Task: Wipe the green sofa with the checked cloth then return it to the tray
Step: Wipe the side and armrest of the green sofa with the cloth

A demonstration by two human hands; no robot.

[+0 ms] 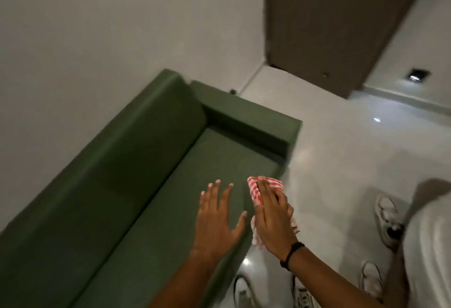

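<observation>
The green sofa [146,181] runs from lower left to its armrest at upper centre, against a pale wall. A red-and-white checked cloth [256,191] lies on the front edge of the seat, bunched under my right hand [273,220], which presses down on it and holds it. A dark band circles that wrist. My left hand [217,220] rests flat on the seat just left of the cloth, fingers spread, holding nothing. No tray is in view.
Pale glossy floor [341,161] lies right of the sofa. A brown door or panel [329,22] stands at the upper right. White shoes [386,217] and a person in pale clothing are at the right edge. My own shoes show at the bottom.
</observation>
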